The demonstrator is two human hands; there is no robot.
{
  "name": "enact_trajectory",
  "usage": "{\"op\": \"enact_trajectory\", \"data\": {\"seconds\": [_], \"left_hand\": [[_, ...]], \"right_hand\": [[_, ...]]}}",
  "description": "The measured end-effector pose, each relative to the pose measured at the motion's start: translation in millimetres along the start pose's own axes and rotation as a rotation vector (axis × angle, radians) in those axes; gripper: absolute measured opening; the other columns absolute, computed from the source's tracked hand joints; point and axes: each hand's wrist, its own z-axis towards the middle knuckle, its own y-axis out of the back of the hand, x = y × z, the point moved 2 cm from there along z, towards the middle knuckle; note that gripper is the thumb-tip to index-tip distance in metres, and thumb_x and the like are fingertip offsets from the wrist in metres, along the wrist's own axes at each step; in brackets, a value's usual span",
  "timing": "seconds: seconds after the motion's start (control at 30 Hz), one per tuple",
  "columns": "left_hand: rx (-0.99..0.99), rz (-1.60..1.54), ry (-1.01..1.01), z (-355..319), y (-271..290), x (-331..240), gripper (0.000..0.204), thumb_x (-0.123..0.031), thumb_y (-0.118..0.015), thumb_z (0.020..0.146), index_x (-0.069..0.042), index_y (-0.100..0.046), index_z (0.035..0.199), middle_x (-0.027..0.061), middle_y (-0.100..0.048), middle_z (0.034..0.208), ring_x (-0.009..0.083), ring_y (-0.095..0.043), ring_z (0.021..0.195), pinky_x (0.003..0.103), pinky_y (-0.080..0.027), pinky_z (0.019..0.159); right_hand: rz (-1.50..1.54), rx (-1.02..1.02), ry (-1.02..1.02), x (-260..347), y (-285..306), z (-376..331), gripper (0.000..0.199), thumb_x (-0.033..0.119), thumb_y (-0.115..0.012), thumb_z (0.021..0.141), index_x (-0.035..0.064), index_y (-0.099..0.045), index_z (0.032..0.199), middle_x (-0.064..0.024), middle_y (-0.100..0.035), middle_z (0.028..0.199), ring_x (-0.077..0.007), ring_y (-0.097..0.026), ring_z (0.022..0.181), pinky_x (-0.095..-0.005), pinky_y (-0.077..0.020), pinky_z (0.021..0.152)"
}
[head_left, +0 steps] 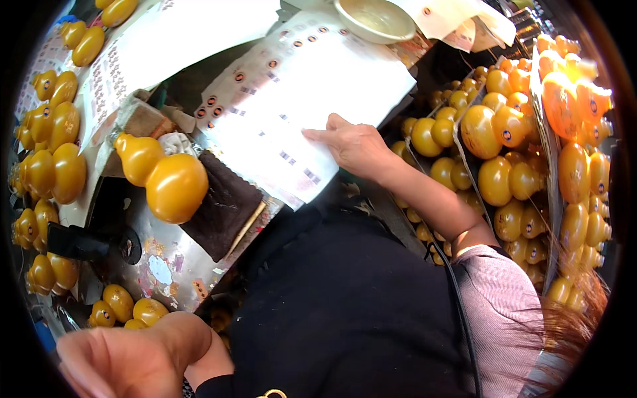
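My right hand [355,147] is over a white sheet of transfers [279,106], its index finger stretched out onto the paper and nothing visible in it. Small round orange-black emblems and dark printed blocks dot the sheet. Low at the left, my left hand [126,358] is held off the table, partly cut by the picture's rim; its fingers look loosely extended and I see nothing in them. A glossy yellow-brown gourd [174,182] lies on the metal work table, beside a dark brown cloth [224,202], apart from both hands.
A pale bowl [376,20] stands at the back. Many gourds [495,129], some with round emblems, fill racks at the right. More gourds [56,172] line the left side. A black bracket [79,242] sits by the table [159,265]. More printed sheets [179,40] lie at the upper left.
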Motion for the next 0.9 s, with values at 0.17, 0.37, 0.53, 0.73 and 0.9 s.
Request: {"op": "enact_trajectory", "data": {"seconds": [0.17,0.37,0.53,0.73,0.9], "left_hand": [[-0.035,0.946,0.356,-46,48,-5,0.026,-0.024,-0.048,0.099,0.000,-0.049,0.109,0.0083,-0.051,0.093,0.0181,-0.048,0.079,0.033,-0.040,0.071],[-0.429,1.075,0.476,-122,114,-3,0.029,-0.016,-0.044,0.101,0.001,-0.051,0.124,0.0120,-0.063,0.107,0.0202,-0.061,0.099,0.030,-0.048,0.085],[-0.220,1.170,0.541,-147,124,2,0.069,-0.041,-0.069,0.084,-0.006,-0.040,0.136,0.0116,-0.047,0.132,0.0248,-0.047,0.122,0.039,-0.039,0.099],[0.190,1.701,0.650,-144,106,28,0.099,-0.023,-0.087,0.064,-0.009,-0.030,0.144,0.0120,-0.032,0.142,0.0278,-0.033,0.134,0.042,-0.033,0.108],[0.065,1.544,0.720,-160,122,33,0.096,-0.012,-0.085,0.064,-0.010,-0.031,0.143,0.0137,-0.037,0.139,0.0292,-0.037,0.131,0.040,-0.033,0.108]], "right_hand": [[-0.054,-0.010,-0.009,-20,12,-39,0.041,0.007,-0.057,0.084,0.0233,-0.063,0.121,-0.0075,-0.055,0.089,-0.0263,-0.061,0.070,-0.0360,-0.0512,0.065],[-0.171,-0.244,0.237,-36,-2,-47,0.039,0.011,-0.070,0.074,0.0225,-0.068,0.112,-0.0029,-0.054,0.083,-0.0201,-0.059,0.062,-0.0302,-0.0501,0.056],[0.357,-0.186,0.186,-26,7,-44,0.016,-0.001,-0.070,0.078,0.0077,-0.071,0.091,-0.0017,-0.063,0.091,-0.0086,-0.060,0.071,-0.0223,-0.0465,0.059],[1.136,0.220,-0.373,26,28,-9,0.012,0.008,-0.064,0.087,0.0021,-0.061,0.096,-0.0057,-0.068,0.093,-0.0013,-0.052,0.070,-0.0165,-0.0405,0.062],[1.391,0.343,-0.334,57,4,32,0.026,0.012,-0.061,0.088,-0.0009,-0.059,0.110,-0.0112,-0.069,0.102,-0.0023,-0.044,0.050,-0.0160,-0.0369,0.047]]}}
